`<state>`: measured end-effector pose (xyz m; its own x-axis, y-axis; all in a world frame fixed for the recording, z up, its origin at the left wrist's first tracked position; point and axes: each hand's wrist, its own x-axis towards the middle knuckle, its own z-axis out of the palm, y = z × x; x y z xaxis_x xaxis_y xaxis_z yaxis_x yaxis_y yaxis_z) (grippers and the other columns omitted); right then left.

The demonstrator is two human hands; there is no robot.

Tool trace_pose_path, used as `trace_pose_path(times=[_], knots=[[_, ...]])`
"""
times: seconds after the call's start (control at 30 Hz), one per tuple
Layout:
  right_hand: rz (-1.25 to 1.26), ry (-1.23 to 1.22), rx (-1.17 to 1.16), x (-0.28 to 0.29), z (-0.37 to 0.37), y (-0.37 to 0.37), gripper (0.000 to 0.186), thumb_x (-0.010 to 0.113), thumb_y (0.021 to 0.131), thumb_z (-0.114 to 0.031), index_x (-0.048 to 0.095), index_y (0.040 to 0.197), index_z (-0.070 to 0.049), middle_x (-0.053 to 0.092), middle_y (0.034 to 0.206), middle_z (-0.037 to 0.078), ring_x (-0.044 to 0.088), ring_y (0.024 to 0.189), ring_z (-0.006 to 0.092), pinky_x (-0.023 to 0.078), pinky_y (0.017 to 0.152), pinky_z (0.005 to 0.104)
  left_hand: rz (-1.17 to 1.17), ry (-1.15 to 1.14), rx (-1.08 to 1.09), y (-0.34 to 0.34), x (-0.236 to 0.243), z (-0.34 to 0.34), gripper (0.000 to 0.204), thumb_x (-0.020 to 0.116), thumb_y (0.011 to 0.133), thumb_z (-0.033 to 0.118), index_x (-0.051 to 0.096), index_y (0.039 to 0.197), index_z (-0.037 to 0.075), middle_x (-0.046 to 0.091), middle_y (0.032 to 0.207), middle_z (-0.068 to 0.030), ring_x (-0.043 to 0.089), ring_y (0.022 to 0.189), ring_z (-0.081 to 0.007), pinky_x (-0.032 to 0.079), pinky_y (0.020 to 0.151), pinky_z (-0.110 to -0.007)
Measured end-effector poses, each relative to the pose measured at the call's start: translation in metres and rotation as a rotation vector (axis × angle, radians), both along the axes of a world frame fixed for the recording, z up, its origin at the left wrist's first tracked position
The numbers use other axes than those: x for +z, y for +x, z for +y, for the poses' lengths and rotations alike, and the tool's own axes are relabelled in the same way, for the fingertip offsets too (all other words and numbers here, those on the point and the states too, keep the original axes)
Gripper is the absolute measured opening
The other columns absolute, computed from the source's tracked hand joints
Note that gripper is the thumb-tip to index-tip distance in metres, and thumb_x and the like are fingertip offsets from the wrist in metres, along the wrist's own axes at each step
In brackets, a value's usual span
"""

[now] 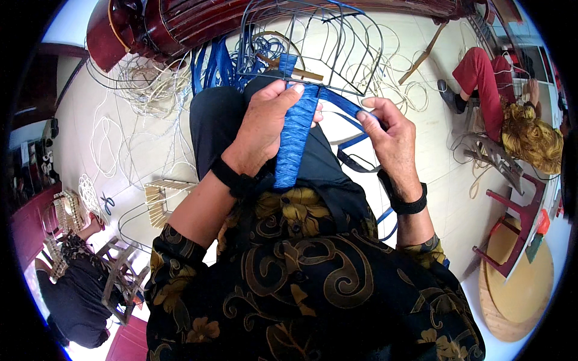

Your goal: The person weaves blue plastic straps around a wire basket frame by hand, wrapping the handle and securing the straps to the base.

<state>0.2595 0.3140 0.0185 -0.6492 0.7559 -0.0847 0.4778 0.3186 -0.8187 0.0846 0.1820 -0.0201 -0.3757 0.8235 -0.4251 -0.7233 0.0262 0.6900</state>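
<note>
A wedge of woven blue strapping [292,153] hangs over my lap from the near bar of a black wire frame [361,63]. My left hand [260,123] is closed on the top of this weave, thumb just below the bar. My right hand [385,132] pinches a flat blue strip [343,101] that runs from the frame out to the right of the weave. Looser blue strip hangs under that hand. The fingertips of my left hand show at the weave's right edge.
Tangled cream cord [147,84] and blue strips [211,63] lie beyond my knees, below dark-red furniture [156,27]. A small slatted frame [165,201] is at left. Co-workers sit at lower left [72,301] and right [481,78]. A red stool [506,268] and round boards [521,301] stand right.
</note>
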Motion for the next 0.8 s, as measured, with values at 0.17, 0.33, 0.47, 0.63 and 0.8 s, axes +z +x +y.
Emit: trace_pose_path(times=[0.17,0.33,0.47,0.63,0.8], knots=[[-0.018,-0.193,-0.037,-0.008,-0.001,-0.003,0.022,0.071,0.091,-0.023,0.071,0.096,-0.003,0.058,0.067,-0.001,0.048,0.059,0.0062,0.04,0.052,0.0247,0.035,-0.042,-0.006,0.001,0.001,0.003,0.022,0.049,0.102,0.019,0.055,0.11,0.0,0.07,0.097,-0.0175,0.07,0.079,-0.0198,0.057,0.072,-0.031],[0.009,0.058,0.029,-0.005,-0.001,-0.018,0.016,0.069,0.09,-0.018,0.07,0.088,-0.003,0.064,0.071,0.006,0.058,0.06,0.0147,0.046,0.056,0.0306,0.037,-0.02,-0.01,0.004,0.0,0.005,0.022,0.048,0.102,0.019,0.055,0.11,0.0,0.07,0.095,-0.0166,0.069,0.078,-0.0194,0.057,0.072,-0.03],[0.025,0.465,0.061,-0.005,0.0,-0.028,0.01,0.066,0.088,-0.013,0.068,0.087,-0.004,0.068,0.081,0.016,0.065,0.069,0.0336,0.05,0.062,0.0406,0.054,-0.003,-0.015,0.005,-0.002,0.005,0.022,0.048,0.102,0.019,0.055,0.111,0.0,0.07,0.095,-0.0167,0.069,0.078,-0.0194,0.057,0.072,-0.031],[-0.146,0.597,0.141,-0.003,-0.001,-0.029,0.013,0.065,0.089,-0.016,0.064,0.087,-0.003,0.064,0.079,0.017,0.064,0.072,0.0353,0.05,0.063,0.0438,0.025,0.014,0.001,0.005,-0.004,0.005,0.023,0.049,0.103,0.02,0.056,0.112,0.0,0.07,0.095,-0.0173,0.069,0.079,-0.0199,0.057,0.071,-0.031],[-0.117,0.341,0.184,0.003,0.01,-0.022,0.016,0.064,0.091,-0.016,0.063,0.085,-0.001,0.062,0.075,0.016,0.061,0.067,0.032,0.048,0.061,0.042,-0.017,0.03,0.006,0.007,-0.008,0.005,0.022,0.05,0.102,0.019,0.057,0.113,0.001,0.07,0.097,-0.0179,0.07,0.078,-0.0206,0.056,0.07,-0.03]])
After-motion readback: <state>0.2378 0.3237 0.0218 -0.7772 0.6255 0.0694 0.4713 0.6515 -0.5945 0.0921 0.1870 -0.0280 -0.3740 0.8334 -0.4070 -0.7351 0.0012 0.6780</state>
